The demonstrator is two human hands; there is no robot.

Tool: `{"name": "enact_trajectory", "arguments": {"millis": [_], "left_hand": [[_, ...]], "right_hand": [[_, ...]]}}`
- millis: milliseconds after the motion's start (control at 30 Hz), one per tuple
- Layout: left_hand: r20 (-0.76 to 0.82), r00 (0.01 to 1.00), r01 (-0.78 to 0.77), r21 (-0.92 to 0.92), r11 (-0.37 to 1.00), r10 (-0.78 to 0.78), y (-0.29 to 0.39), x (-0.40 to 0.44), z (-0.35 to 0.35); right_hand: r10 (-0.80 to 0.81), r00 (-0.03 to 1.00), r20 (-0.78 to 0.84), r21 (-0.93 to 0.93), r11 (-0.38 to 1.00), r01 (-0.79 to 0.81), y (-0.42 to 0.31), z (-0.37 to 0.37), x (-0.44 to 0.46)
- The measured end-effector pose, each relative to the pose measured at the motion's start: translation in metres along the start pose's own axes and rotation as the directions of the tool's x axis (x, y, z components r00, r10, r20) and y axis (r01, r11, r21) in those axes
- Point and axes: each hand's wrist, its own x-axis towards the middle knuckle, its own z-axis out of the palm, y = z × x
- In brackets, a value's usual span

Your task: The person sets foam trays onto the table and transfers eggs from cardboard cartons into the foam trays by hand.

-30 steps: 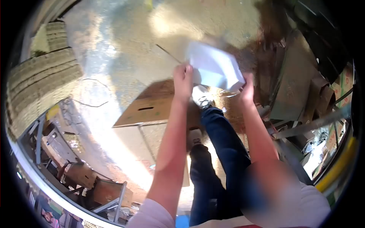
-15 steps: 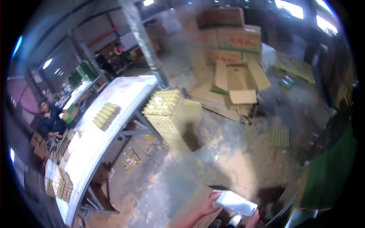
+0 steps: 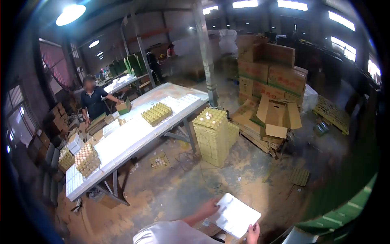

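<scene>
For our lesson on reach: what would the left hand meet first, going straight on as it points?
The left hand would likely meet the white rectangular piece first; it grips the piece's edge, though depth is unclear.

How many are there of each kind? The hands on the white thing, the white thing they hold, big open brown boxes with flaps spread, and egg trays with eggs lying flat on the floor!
Left hand and right hand: 2
Held white thing: 1
Open brown box: 1
Floor tray with eggs: 1
Total: 5

Sleeve: pale, short — forearm bare | left hand: ungloved | right hand: ungloved
</scene>
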Motion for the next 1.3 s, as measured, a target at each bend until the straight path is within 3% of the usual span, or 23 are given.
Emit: {"name": "enact_trajectory", "arguments": {"millis": [67, 100, 133, 167, 267, 333, 433, 467, 500, 533, 567, 600, 633, 667, 700, 733, 833, 1033, 1133, 1167, 1233, 1300], "left_hand": [[0.134, 0.966, -0.224, 0.019, 0.974, 0.219, -0.002, 0.006, 0.03], [0.198, 0.941, -0.299, 0.102, 0.949, 0.275, 0.077, -0.049, 0.005], [0.236, 0.919, -0.351, 0.133, 0.927, 0.314, 0.114, -0.081, 0.002], [0.273, 0.863, -0.441, 0.001, 0.897, 0.424, 0.077, -0.063, 0.041], [0.402, 0.77, -0.5, -0.103, 0.86, 0.495, 0.1, -0.109, 0.099], [0.47, 0.667, -0.557, -0.201, 0.806, 0.578, 0.098, -0.134, 0.146], [0.6, 0.559, -0.543, -0.258, 0.799, 0.573, 0.109, -0.179, 0.191], [0.636, 0.456, -0.502, -0.395, 0.77, 0.623, 0.113, -0.19, 0.204], [0.69, 0.327, -0.411, -0.511, 0.754, 0.646, 0.121, -0.209, 0.22], [0.803, 0.359, -0.299, -0.385, 0.873, 0.476, 0.138, -0.234, 0.213], [0.812, 0.316, -0.114, -0.48, 0.87, 0.49, 0.11, -0.237, 0.236], [0.847, 0.201, -0.141, -0.472, 0.87, 0.492, 0.081, -0.219, 0.257], [0.884, 0.31, 0.015, -0.372, 0.928, 0.35, 0.107, -0.259, 0.247], [0.888, 0.327, -0.021, -0.334, 0.942, 0.322, 0.086, -0.246, 0.276], [0.871, 0.39, -0.15, -0.259, 0.954, 0.298, 0.1, -0.267, 0.271], [0.873, 0.431, -0.181, -0.161, 0.97, 0.226, 0.111, -0.289, 0.268], [0.894, 0.41, -0.163, -0.125, 0.979, 0.182, 0.084, -0.296, 0.292], [0.934, 0.357, 0.147, -0.085, 0.985, 0.028, 0.086, -0.345, 0.3], [0.965, 0.26, -0.027, 0.026, 0.999, -0.018, 0.093, -0.363, 0.281], [0.98, 0.189, -0.042, 0.064, 0.997, -0.055, 0.089, -0.351, 0.281], [0.99, 0.051, -0.103, 0.138, 0.985, -0.134, 0.078, -0.312, 0.289], [0.986, 0.033, -0.251, 0.167, 0.954, -0.164, 0.074, -0.302, 0.297]], "right_hand": [[0.009, 0.997, -0.083, 0.004, 1.0, -0.008, 0.012, -0.023, -0.029], [0.018, 0.99, -0.137, 0.016, 1.0, -0.016, 0.02, -0.036, -0.046], [0.029, 0.981, -0.191, 0.02, 0.999, -0.026, 0.03, -0.05, -0.064], [0.043, 0.967, -0.25, 0.028, 0.999, -0.037, 0.041, -0.065, -0.084], [0.099, 0.884, -0.457, 0.086, 0.994, -0.067, 0.084, -0.111, -0.155], [0.142, 0.789, -0.598, 0.14, 0.987, -0.072, 0.118, -0.136, -0.21], [0.186, 0.581, -0.792, 0.222, 0.975, -0.009, 0.187, -0.161, -0.299], [0.196, 0.496, -0.846, 0.256, 0.965, 0.054, 0.216, -0.165, -0.326], [0.304, 0.368, -0.879, 0.353, 0.933, 0.074, 0.232, -0.156, -0.345], [0.403, 0.228, -0.887, 0.436, 0.891, 0.123, 0.239, -0.148, -0.362], [0.583, 0.381, -0.718, 0.627, 0.779, -0.01, 0.167, -0.154, -0.396], [0.561, 0.321, -0.763, 0.562, 0.821, -0.1, 0.166, -0.153, -0.411], [0.388, 0.287, -0.876, 0.432, 0.895, 0.109, 0.166, -0.155, -0.421], [0.228, 0.175, -0.958, 0.216, 0.973, -0.083, 0.135, -0.164, -0.441], [0.334, 0.181, -0.925, 0.317, 0.941, -0.116, 0.112, -0.165, -0.462], [0.332, 0.152, -0.931, 0.316, 0.941, -0.117, 0.094, -0.169, -0.478], [0.334, 0.021, -0.942, 0.328, 0.934, -0.142, 0.114, -0.173, -0.518], [0.334, -0.272, -0.903, 0.388, 0.904, -0.179, 0.153, -0.146, -0.572], [0.294, -0.391, -0.872, 0.383, 0.907, -0.173, 0.165, -0.127, -0.568], [0.378, -0.364, -0.851, 0.446, 0.887, -0.122, 0.146, -0.123, -0.572], [0.341, -0.334, -0.879, 0.425, 0.876, -0.225, 0.151, -0.114, -0.565], [0.355, -0.278, -0.892, 0.429, 0.859, -0.278, 0.138, -0.104, -0.561]]}}
